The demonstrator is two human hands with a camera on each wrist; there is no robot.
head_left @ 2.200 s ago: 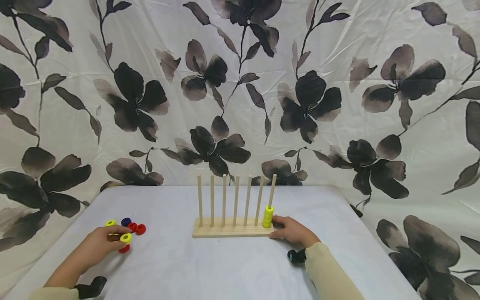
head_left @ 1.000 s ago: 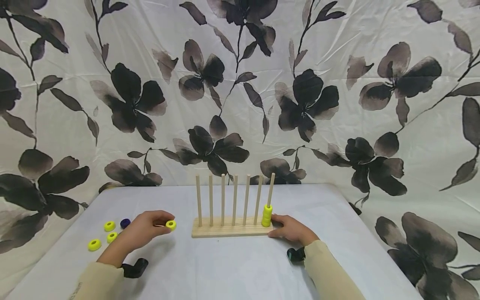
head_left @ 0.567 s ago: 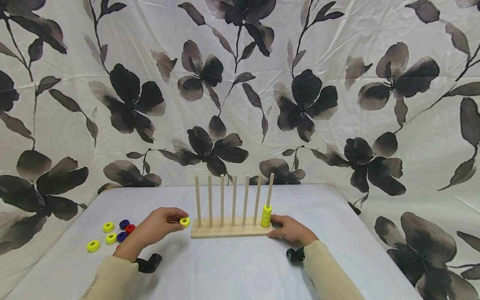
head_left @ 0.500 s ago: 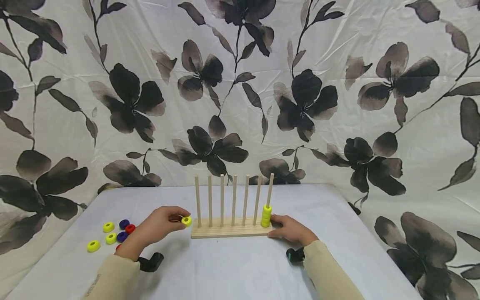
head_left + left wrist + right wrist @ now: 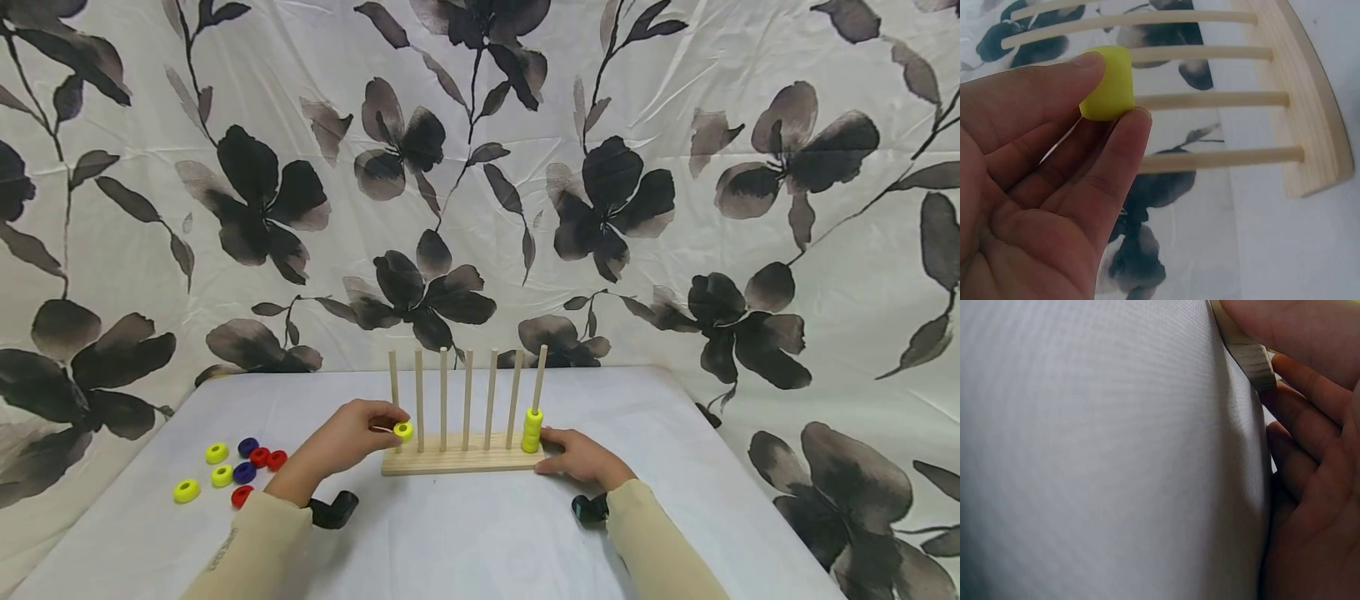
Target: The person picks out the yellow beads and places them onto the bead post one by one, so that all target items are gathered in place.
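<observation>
Between thumb and fingertips my left hand pinches a yellow ring bead, also filling the fingertips in the left wrist view as a yellow bead. It overlaps the left end of a wooden peg stand, in front of the leftmost pegs. The stand has a row of several upright pegs; yellow beads are stacked on the rightmost one. At that right end my right hand grips the base. In the right wrist view its thumb and fingers lie on either side of the base's end.
Loose beads lie on the white table at the left: three yellow beads, two dark blue beads and three red beads. A floral cloth hangs behind the table's back edge.
My left hand has carried the yellow bead rightward from the loose beads to the stand's left end, uncovering red and blue beads. My right hand stays at the stand's right end.
</observation>
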